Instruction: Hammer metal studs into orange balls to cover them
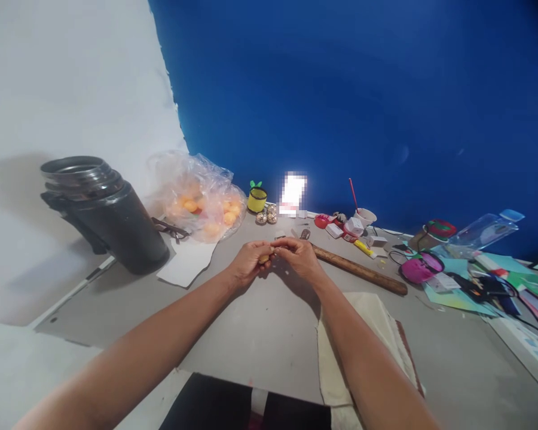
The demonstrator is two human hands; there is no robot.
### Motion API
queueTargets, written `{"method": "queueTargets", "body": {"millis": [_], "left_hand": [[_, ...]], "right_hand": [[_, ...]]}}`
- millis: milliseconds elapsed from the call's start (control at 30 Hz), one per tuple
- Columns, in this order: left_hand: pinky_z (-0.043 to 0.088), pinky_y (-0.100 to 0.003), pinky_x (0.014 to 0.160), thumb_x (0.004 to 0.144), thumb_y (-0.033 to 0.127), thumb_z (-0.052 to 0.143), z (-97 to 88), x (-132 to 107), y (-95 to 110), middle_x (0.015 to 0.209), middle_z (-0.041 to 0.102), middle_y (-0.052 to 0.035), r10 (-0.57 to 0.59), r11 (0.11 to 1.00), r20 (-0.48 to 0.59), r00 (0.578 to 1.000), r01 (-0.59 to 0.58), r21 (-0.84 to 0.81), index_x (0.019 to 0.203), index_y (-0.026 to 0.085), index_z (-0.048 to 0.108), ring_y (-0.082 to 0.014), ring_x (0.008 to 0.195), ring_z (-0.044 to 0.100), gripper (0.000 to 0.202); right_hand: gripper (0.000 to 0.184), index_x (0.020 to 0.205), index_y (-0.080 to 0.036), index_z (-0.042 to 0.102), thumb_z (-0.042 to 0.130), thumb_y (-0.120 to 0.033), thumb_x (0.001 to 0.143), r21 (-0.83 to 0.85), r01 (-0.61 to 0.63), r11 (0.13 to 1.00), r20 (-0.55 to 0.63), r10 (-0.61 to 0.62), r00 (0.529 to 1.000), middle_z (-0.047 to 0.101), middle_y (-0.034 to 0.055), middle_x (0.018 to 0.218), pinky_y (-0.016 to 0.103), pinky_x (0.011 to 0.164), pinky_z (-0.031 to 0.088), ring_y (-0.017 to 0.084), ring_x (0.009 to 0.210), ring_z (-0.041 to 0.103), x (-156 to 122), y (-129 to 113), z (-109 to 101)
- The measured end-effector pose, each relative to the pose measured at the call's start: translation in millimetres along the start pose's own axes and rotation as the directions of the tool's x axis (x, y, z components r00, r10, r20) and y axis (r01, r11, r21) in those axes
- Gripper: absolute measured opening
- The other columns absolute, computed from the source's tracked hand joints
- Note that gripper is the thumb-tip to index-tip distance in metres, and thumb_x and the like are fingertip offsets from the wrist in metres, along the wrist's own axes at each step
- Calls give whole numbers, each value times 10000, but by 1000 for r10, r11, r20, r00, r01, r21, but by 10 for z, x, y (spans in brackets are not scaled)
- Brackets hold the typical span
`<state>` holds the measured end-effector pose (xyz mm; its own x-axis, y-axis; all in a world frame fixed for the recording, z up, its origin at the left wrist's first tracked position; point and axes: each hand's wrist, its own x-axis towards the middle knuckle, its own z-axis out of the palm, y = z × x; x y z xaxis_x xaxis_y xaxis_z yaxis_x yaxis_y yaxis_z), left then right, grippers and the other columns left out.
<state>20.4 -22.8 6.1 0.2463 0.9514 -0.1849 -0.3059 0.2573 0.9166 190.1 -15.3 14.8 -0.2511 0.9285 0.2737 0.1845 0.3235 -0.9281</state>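
Over the middle of the table, my left hand (pixel 251 263) has its fingers curled round a small yellowish-brown lump (pixel 264 258), whose kind I cannot make out. My right hand (pixel 299 258) meets it from the other side, with thumb and fingertips pinched at the lump's edge; what sits in that pinch is too small to name. A tool with a long wooden handle (pixel 363 270) lies just beyond and to the right of my right hand. Its dark metal end (pixel 305 235) is partly hidden by that hand. Small pale crumbs are on the table near my hands.
A large dark flask (pixel 112 221) stands open at left, beside white paper (pixel 186 266) and a plastic bag of orange fruit (pixel 206 206). Several round gold-patterned objects (pixel 266 215) sit behind my hands. A cream cloth (pixel 367 334) lies under my right forearm. Clutter and a bottle (pixel 484 233) fill the right.
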Motion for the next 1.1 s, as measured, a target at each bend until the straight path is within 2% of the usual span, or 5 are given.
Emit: {"method": "queueTargets", "body": {"millis": [167,500,733,933,1100], "left_hand": [[311,-196,443,649,257,741,-6,-5,8,632,583,-3,5,1000,16,1000,-5,-3,673,133,608,-66,488,494,183],[321,-183,449,634,226,696,-2,-19,56,635,590,-9,-1,1000,15,1000,1,5,670,132,618,-66,491,494,127],[309,-190,448,641,233,697,-22,4,19,654,580,6,8,1000,24,1000,-8,30,683,145,607,-64,498,491,132],[306,-210,453,683,263,669,-29,14,6,654,568,5,29,992,20,999,-31,119,662,171,612,-75,503,475,110],[289,-204,450,667,251,682,-10,-7,34,655,586,2,13,994,11,1000,-14,105,676,163,618,-72,501,478,109]], "right_hand": [[253,894,-204,828,767,-420,776,30,1,1000,14,-2,1000,763,35,784,275,613,480,158,667,633,-21,-6,0],[179,812,-224,804,745,-386,767,-97,66,993,-105,-76,992,759,21,787,285,628,483,146,635,586,-18,27,77],[195,805,-221,790,746,-408,770,-100,57,993,-102,-68,992,753,24,769,279,583,476,142,600,575,-35,9,80],[165,812,-235,796,709,-372,783,-137,109,985,-91,-122,988,767,27,809,300,661,513,165,678,632,-24,29,69],[143,805,-234,784,704,-353,817,-194,136,972,-99,-157,983,759,16,811,302,689,519,155,668,621,-29,87,62]]}}
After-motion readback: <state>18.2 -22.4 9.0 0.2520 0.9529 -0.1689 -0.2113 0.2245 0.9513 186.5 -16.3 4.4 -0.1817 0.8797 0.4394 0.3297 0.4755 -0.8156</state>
